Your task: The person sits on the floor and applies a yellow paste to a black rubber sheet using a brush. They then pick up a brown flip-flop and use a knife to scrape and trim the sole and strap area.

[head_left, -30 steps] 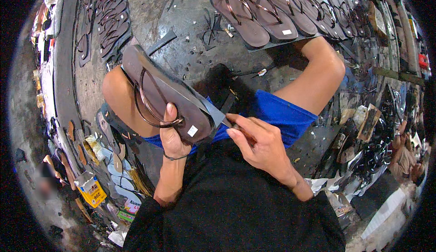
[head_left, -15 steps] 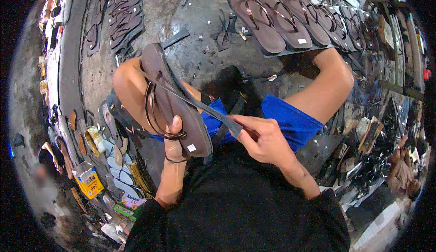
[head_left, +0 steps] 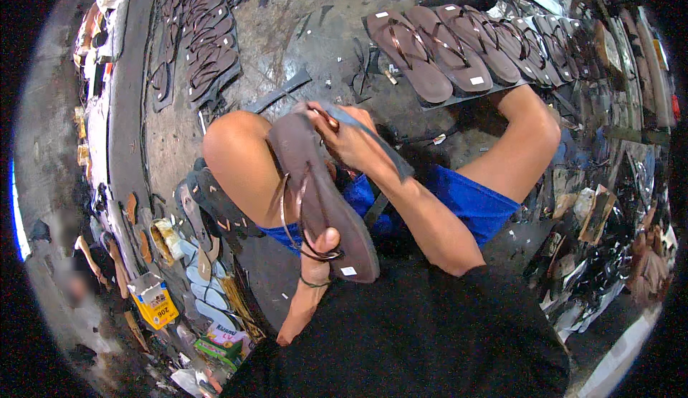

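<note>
My left hand [head_left: 319, 258] is closed round the heel end of a dark brown flip-flop [head_left: 326, 204] with shiny bronze straps. Its thumb lies on the footbed, and the fingers are hidden beneath the sole. The flip-flop is tilted, toe pointing away, with a small white sticker [head_left: 348, 271] at the heel. At the toe's right edge, my right hand [head_left: 351, 140] is closed on a long, thin grey knife [head_left: 383, 147]. The knife's broad dark end sticks out over my wrist. Its other end and my fingertips are blurred by the toe.
Several brown flip-flops [head_left: 430, 68] lie in a row at the far right, others [head_left: 211, 61] at the far left. A dark offcut strip [head_left: 283, 89] lies beyond my left knee. A yellow box [head_left: 154, 305] and sandal pieces [head_left: 204, 276] are at the left; scrap [head_left: 580, 269] is heaped at the right.
My right hand has moved forward and left to the flip-flop's toe, with the knife turned along. The flip-flop, still in my left hand, sits further right in view.
</note>
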`<state>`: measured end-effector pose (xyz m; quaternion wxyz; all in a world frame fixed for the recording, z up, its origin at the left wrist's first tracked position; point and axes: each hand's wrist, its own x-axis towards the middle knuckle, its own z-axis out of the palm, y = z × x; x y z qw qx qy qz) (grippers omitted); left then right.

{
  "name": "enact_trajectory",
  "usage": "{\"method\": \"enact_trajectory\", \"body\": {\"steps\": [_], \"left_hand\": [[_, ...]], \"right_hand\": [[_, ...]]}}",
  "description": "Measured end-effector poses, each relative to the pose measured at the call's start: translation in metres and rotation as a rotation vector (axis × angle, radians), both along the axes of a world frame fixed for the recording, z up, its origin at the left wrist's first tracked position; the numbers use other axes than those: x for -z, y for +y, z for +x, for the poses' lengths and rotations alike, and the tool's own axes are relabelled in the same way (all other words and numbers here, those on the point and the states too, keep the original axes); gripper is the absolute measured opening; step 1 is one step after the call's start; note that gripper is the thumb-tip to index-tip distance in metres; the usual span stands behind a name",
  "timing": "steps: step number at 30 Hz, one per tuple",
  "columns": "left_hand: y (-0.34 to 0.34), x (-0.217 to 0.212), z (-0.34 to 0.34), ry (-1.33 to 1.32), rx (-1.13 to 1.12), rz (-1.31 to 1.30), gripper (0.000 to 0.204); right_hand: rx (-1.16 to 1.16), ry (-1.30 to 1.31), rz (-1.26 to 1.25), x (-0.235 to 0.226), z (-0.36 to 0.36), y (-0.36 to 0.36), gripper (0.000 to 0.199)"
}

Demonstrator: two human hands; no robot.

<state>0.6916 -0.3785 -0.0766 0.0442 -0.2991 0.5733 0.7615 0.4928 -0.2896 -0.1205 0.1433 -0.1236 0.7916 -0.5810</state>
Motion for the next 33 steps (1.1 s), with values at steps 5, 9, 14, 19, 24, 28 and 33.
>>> {"method": "enact_trajectory", "body": {"steps": [5,9,14,19,24,28,33], "left_hand": [[-0.028,-0.008,-0.013,0.057,0.398,-0.131,0.054],[-0.051,-0.055,-0.104,0.212,0.196,0.312,0.037],[-0.067,-0.097,-0.127,0.178,0.042,-0.114,0.038],[-0.078,-0.100,-0.104,0.181,0.013,0.027,0.045],[-0.082,-0.077,-0.073,0.098,-0.045,-0.048,0.042],[-0.081,-0.060,-0.074,0.100,0.019,0.005,0.043],[-0.077,-0.068,-0.077,0.093,0.144,-0.126,0.039]], "right_hand": [[-0.026,-0.374,-0.228,-0.042,0.002,0.041,0.036],[-0.070,-0.299,-0.315,-0.065,0.018,0.046,0.032],[0.279,0.140,-0.258,-0.093,0.047,0.075,0.028],[-0.023,0.270,0.048,-0.071,0.101,0.106,0.036],[-0.112,0.136,-0.019,-0.053,0.138,0.111,0.035],[-0.071,0.357,0.115,-0.049,0.122,0.108,0.038],[-0.089,0.408,0.230,-0.081,0.091,0.112,0.039]]}}
